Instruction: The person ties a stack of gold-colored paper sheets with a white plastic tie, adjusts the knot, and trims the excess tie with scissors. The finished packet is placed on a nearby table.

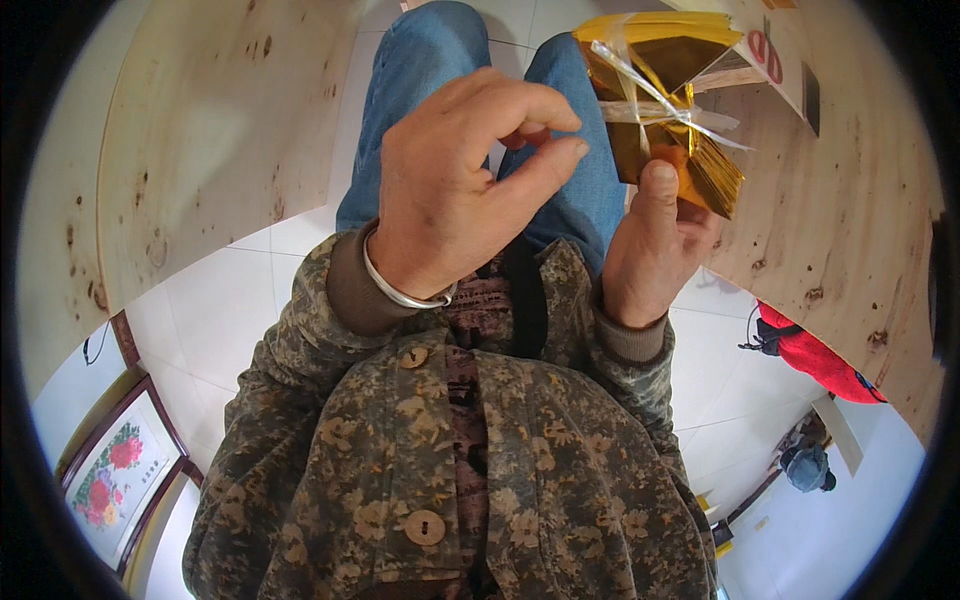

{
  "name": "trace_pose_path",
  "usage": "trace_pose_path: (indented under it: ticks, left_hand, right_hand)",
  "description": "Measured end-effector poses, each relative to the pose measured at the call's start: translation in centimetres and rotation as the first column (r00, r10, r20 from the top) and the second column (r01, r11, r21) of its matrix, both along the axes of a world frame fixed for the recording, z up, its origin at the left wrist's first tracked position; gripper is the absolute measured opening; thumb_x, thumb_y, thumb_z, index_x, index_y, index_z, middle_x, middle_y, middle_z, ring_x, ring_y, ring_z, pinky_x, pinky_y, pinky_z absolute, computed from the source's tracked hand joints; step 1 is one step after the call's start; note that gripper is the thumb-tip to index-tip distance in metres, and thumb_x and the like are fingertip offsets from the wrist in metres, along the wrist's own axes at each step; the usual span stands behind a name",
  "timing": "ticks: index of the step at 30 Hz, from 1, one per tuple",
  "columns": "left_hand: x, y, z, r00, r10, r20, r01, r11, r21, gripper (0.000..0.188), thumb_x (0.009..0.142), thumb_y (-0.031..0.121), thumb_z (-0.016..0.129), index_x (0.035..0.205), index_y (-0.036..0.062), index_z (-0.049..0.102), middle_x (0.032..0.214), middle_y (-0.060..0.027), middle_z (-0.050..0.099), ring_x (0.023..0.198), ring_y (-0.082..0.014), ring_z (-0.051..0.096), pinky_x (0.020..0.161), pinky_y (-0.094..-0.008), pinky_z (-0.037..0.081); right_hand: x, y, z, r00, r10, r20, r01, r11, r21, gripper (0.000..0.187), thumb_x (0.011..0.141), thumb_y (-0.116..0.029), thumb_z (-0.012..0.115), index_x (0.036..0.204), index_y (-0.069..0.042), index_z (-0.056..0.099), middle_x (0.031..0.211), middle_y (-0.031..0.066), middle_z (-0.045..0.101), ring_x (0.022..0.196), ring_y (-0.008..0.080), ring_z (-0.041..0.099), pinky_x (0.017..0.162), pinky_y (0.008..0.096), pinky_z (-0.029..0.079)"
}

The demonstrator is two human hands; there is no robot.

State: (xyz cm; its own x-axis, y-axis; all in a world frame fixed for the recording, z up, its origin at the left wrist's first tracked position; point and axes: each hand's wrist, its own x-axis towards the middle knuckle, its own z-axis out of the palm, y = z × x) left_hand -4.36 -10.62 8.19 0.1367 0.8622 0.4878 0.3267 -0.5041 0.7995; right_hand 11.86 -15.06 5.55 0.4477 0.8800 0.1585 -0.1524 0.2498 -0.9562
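A bundle of shiny gold foil paper is at the upper right, its sheets fanned at both ends and cinched at the middle. Clear plastic string crosses it, with loose ends sticking out to the right. My right hand grips the bundle's lower end, thumb on top and the other fingers partly hidden behind. Left of the bundle and apart from it, my left hand hovers over my lap. Its fingers are curled, with a small gap between thumb and forefinger and nothing visible between them.
Pale wooden boards stand at the left and right of my knees. A red looped shape shows on the right board beyond the bundle. Lower right hangs a red cloth item; a framed flower picture is lower left.
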Motion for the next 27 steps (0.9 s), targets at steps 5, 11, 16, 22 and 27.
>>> trace_pose_path:
  ticks: [5, 11, 16, 22, 27]
  left_hand:
    - [0.9, 1.0, 0.8, 0.997, 0.073, -0.036, -0.063, 0.974, 0.217, 0.014, 0.076, -0.003, 0.078, 0.088, 0.0033, 0.073, 0.080, -0.0055, 0.067, 0.068, -0.0147, 0.064, 0.061, -0.0262, 0.050]
    - [1.5, 1.4, 0.8, 0.975, 0.166, -0.147, -0.098, 0.918, 0.385, 0.017, 0.074, -0.002, 0.078, 0.088, 0.0044, 0.073, 0.081, -0.0059, 0.068, 0.069, -0.0202, 0.065, 0.061, -0.0292, 0.052]
    - [1.5, 1.7, 0.4, 0.948, 0.203, -0.244, -0.101, 0.922, 0.373, 0.019, 0.071, 0.013, 0.081, 0.085, 0.0153, 0.068, 0.079, 0.0012, 0.062, 0.072, -0.0187, 0.063, 0.057, -0.0283, 0.051]
    - [1.9, 1.7, 0.0, 0.972, 0.182, -0.150, -0.128, 0.940, 0.316, 0.016, 0.073, 0.000, 0.075, 0.083, 0.0090, 0.066, 0.073, -0.0028, 0.061, 0.064, -0.0185, 0.061, 0.058, -0.0294, 0.050]
    - [1.7, 1.8, -0.6, 0.969, 0.205, -0.136, -0.156, 0.940, 0.304, 0.020, 0.070, 0.007, 0.077, 0.082, 0.0129, 0.063, 0.076, -0.0010, 0.060, 0.068, -0.0197, 0.063, 0.056, -0.0296, 0.051]
  right_hand:
    - [-0.4, -0.3, 0.1, 1.000, 0.025, -0.006, -0.025, 1.000, -0.006, 0.031, 0.094, -0.012, 0.070, 0.120, 0.002, 0.060, 0.113, 0.0097, 0.067, 0.102, 0.0179, 0.063, 0.094, 0.0330, 0.049]
    - [-1.0, -0.3, 0.2, 0.998, 0.039, -0.052, -0.040, 0.999, -0.022, 0.051, 0.089, -0.006, 0.075, 0.132, 0.002, 0.049, 0.121, 0.0121, 0.063, 0.110, 0.0194, 0.062, 0.098, 0.0329, 0.050]
    - [-1.3, -0.3, 0.2, 0.992, -0.007, 0.123, 0.007, 1.000, -0.003, 0.052, 0.089, -0.003, 0.074, 0.133, 0.003, 0.047, 0.123, 0.0144, 0.062, 0.112, 0.0208, 0.062, 0.099, 0.0340, 0.049]
    - [-1.5, -0.6, 0.6, 0.985, 0.029, 0.169, -0.021, 0.998, -0.052, 0.051, 0.089, 0.000, 0.073, 0.133, 0.003, 0.047, 0.123, 0.0145, 0.062, 0.112, 0.0206, 0.062, 0.099, 0.0334, 0.049]
    - [-2.2, -0.5, 0.8, 0.998, 0.021, 0.056, -0.018, 0.998, -0.058, 0.053, 0.088, -0.001, 0.074, 0.134, 0.003, 0.046, 0.123, 0.0133, 0.063, 0.112, 0.0200, 0.062, 0.097, 0.0322, 0.050]
